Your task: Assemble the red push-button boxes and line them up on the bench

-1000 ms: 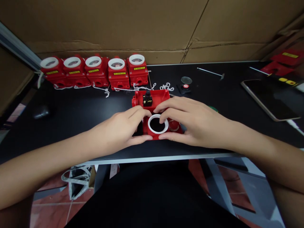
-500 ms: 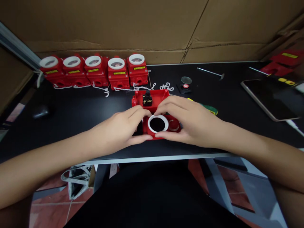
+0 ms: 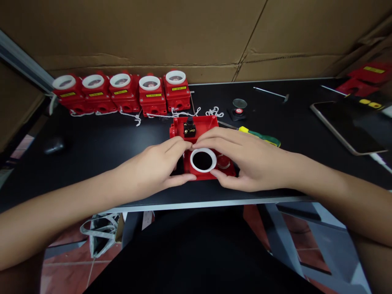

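Note:
A red box cover [image 3: 204,176] lies in front of me with a white ring [image 3: 192,160] on it, dark inside the ring. My left hand [image 3: 162,163] grips the cover's left side, thumb at the front edge and fingers at the back. Curved around the ring, my right hand [image 3: 245,159] has its fingertips behind the rim and its thumb at the front right. Under that palm a round red part [image 3: 224,161] partly shows. Just behind stands the open red box base [image 3: 203,124], holding a black switch block [image 3: 190,130].
Several finished-looking red boxes [image 3: 150,96] with white rings stand at the back left, white cords before them. A green-yellow screwdriver [image 3: 263,136] lies behind my right hand. A clear disc [image 3: 239,103], a small hammer-like tool [image 3: 271,93], a phone [image 3: 349,126] and a mouse [image 3: 54,145] also lie here.
My right thumb has slid right along the ring's front edge, and the right hand has shifted, uncovering more of the screwdriver. My left hand stays nearly still.

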A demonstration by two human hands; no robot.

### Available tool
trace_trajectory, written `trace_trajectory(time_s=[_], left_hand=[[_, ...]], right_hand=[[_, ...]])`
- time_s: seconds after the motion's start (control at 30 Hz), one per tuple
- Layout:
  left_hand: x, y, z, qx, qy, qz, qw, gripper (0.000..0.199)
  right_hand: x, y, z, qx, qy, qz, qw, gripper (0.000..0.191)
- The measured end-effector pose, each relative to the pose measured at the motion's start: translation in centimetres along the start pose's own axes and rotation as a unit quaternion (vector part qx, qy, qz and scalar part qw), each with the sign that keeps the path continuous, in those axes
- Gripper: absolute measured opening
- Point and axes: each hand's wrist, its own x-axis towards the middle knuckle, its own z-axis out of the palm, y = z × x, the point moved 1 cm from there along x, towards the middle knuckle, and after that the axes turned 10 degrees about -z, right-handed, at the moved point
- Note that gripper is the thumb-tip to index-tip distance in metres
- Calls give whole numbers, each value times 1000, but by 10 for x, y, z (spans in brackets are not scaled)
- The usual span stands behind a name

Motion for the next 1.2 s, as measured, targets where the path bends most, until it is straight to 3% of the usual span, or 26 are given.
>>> trace_trajectory(time_s=[0.67,0.97,1.2], left_hand=[[-2,-5,2,18,25,30,999,45],[-2,-4,0,17,21,34,999,40],[-2,-2,-2,19,23,49,998,38]], right_hand=[[2,-5,7,-99,11,13,995,46],[-1,0,-1,-25,14,5,1000,48],[0,0,-1,-43,10,18,999,46]])
